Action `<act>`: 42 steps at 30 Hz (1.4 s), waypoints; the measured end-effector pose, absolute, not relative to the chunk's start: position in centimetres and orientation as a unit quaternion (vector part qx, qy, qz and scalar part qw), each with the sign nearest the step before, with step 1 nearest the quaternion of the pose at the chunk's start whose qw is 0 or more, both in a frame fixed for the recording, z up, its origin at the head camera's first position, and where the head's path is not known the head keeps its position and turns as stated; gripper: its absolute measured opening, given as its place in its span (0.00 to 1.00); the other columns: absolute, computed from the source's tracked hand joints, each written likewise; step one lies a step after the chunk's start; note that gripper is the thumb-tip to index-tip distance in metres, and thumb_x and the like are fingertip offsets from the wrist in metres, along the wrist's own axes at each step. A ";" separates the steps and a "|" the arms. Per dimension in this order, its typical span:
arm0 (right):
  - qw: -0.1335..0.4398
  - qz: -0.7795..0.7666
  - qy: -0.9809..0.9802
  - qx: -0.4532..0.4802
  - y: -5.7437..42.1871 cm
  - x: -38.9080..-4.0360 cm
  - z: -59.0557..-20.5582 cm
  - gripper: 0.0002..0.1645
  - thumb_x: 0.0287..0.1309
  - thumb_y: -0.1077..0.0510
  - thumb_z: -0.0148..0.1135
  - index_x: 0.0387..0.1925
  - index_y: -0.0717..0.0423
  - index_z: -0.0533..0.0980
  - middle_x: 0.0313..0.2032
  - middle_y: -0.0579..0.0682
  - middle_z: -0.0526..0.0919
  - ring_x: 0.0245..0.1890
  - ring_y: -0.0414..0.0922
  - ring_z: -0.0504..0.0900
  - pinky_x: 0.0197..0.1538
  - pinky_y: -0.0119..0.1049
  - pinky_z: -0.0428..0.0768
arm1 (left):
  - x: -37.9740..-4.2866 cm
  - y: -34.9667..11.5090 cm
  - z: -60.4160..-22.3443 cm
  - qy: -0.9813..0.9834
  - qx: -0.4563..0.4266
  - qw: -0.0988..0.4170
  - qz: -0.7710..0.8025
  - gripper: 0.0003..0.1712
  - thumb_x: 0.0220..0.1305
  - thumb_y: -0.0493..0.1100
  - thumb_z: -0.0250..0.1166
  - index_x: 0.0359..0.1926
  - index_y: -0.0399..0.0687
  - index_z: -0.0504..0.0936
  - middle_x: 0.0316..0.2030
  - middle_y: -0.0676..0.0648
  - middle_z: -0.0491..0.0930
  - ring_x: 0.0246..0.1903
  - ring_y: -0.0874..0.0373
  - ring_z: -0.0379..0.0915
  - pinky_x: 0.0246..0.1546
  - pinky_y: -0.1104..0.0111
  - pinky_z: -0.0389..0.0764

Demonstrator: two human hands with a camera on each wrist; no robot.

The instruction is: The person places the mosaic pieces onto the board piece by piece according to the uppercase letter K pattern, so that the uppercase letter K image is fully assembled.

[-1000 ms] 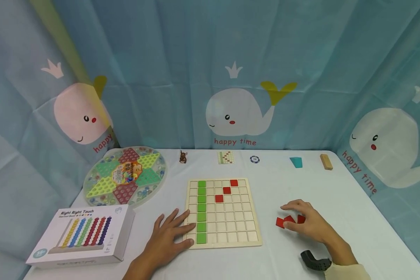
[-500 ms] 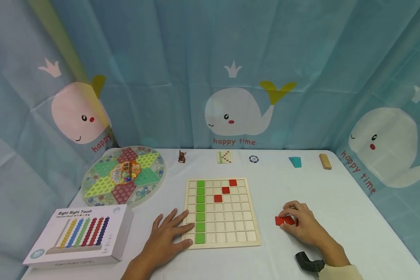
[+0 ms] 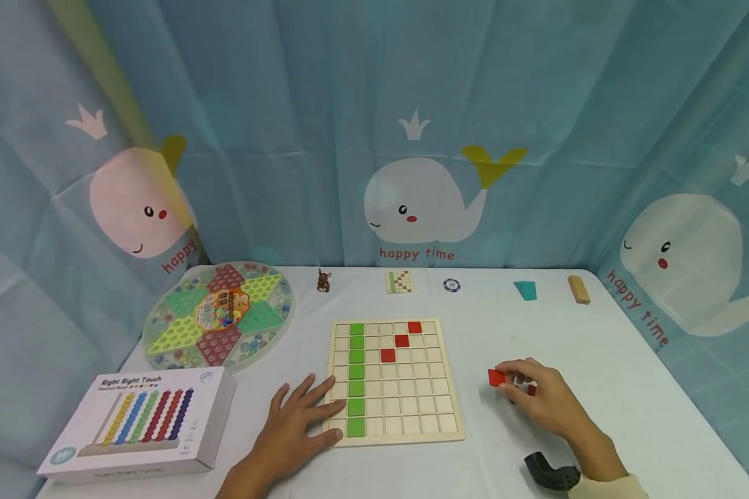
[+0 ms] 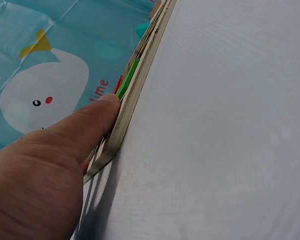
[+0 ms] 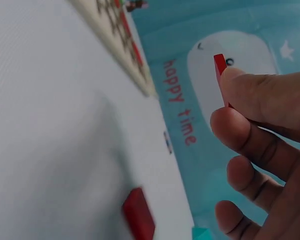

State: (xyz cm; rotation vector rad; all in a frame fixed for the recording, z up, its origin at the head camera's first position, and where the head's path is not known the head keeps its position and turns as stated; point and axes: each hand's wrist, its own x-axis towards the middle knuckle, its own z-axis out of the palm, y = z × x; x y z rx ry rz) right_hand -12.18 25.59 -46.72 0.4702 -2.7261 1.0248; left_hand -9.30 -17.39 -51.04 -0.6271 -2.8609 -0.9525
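Note:
A wooden grid board (image 3: 410,405) lies in the middle of the table, with a column of green tiles (image 3: 356,372) near its left side and three red tiles set diagonally toward its upper right. My left hand (image 3: 295,424) has its fingers spread and rests on the board's left edge; the left wrist view shows the thumb (image 4: 97,112) against that edge by a green tile. Right of the board, my right hand (image 3: 539,395) pinches a loose red square tile (image 5: 220,70) between thumb and forefinger, raised off the table. Another red tile (image 5: 138,214) lies on the cloth beneath, partly hidden by the hand in the head view.
A boxed bead game (image 3: 143,416) and a round Chinese checkers board (image 3: 190,301) stand at left. Along the back are a small figurine (image 3: 323,281), a pattern card (image 3: 400,282), a chip (image 3: 452,285), a teal piece (image 3: 526,290) and a wooden block (image 3: 578,290).
My right hand has closed its thumb and forefinger on one red tile and lifted it from the others. The left hand stays in place on the board.

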 end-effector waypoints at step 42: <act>0.015 0.393 -0.891 0.227 9.8 -16.1 -47.3 0.14 0.55 0.60 0.70 0.44 0.58 0.82 0.27 0.36 0.75 0.31 0.39 0.74 0.36 0.33 0.77 | -9.4 -17.4 -51.2 -0.931 -0.196 0.019 -0.307 0.27 0.54 0.62 0.69 0.55 0.62 0.83 0.68 0.56 0.64 0.70 0.45 0.47 0.64 0.42 0.36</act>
